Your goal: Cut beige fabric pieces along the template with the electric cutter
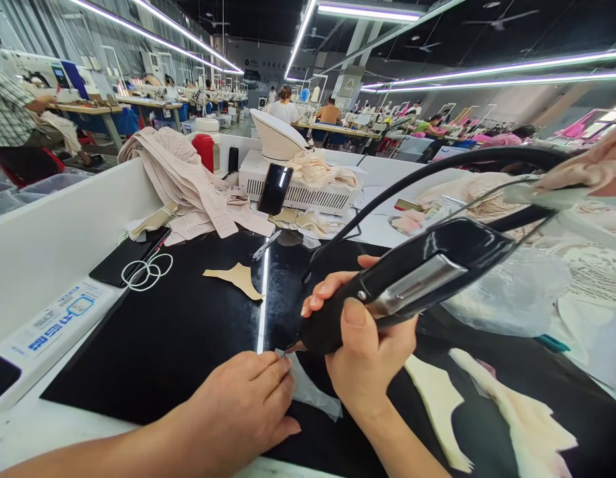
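My right hand [360, 345] is closed round the black handle of a corded hand tool [412, 275], its tip pointing down at a thin translucent fabric piece [310, 388] on the black work mat [168, 338]. My left hand [243, 405] lies flat on the mat with fingers stretched out, fingertips pressing the edge of that piece close to the tool tip. The tool's black cable [437, 166] arcs up and to the right.
Cream fabric cut-outs [437, 398] lie at the right, a tan piece [235, 277] mid-mat, white rings [147, 271] and a dark tablet at left. A white machine [298, 189], phone [275, 188], red bottle [204, 149] and fabric pile [173, 169] stand behind. Another person's hand [587, 166] is at the far right.
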{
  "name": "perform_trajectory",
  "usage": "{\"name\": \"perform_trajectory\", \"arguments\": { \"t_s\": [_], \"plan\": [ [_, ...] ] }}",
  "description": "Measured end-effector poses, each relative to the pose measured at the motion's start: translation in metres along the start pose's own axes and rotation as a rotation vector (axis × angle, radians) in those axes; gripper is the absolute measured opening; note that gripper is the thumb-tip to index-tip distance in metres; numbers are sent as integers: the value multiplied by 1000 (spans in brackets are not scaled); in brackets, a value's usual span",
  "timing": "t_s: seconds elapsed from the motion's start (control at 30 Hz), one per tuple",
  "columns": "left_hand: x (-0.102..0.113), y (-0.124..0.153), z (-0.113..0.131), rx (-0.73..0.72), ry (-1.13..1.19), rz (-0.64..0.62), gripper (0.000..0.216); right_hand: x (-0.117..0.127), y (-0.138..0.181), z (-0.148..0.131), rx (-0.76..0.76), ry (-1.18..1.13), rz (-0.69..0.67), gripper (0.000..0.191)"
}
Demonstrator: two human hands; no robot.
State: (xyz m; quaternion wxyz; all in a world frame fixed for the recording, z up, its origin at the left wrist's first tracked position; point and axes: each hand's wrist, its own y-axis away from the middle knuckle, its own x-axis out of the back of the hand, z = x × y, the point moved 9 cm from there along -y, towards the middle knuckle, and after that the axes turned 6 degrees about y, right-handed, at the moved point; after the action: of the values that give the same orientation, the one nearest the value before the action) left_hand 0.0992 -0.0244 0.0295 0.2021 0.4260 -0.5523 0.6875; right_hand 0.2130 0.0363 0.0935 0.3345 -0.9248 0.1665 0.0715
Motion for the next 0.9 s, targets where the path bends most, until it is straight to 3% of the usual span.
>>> {"name": "perform_trajectory", "arguments": {
  "t_s": [0.57,0.9],
  "plan": [
    [-3,0,-2,-4,-5,-25,39,-9,-3,5,-23,-49,-27,32],
    [4,6,8,14,-1,-112,38,34,7,-41,-68,59,59,41]
  ]
}}
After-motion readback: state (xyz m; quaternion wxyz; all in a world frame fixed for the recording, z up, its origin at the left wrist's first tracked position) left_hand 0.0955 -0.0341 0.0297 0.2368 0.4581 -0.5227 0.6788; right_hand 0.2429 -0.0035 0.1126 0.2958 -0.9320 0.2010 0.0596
